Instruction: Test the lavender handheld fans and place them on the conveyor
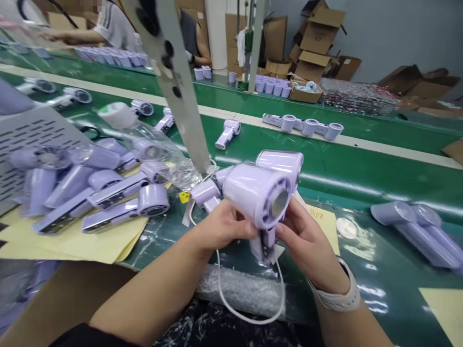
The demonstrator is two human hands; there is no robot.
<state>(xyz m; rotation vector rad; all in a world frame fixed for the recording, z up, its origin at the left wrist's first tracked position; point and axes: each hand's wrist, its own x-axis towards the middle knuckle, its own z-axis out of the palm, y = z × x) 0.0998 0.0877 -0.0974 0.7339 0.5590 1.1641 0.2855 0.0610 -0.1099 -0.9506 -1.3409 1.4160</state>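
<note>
A lilac handheld fan (242, 190) is held up between my two hands, its round head tilted toward me and its short handle pointing down. My left hand (231, 224) closes around it from the left, thumb below the head. From the other side, my right hand (302, 236) pinches near the handle. A second lilac fan head (280, 161) shows just behind the first; whether a hand also grips it I cannot tell. A white cable (249, 320) loops beneath my hands. Left of them, a smaller lilac fan (205, 193) lies on the green bench.
Several fans (115, 214) are piled on yellow paper at left, beside a slotted grey box (32, 130). A metal post (181, 91) rises before the green conveyor (249, 140), which carries more fans. Two fans (415, 231) lie at right. Co-workers sit across.
</note>
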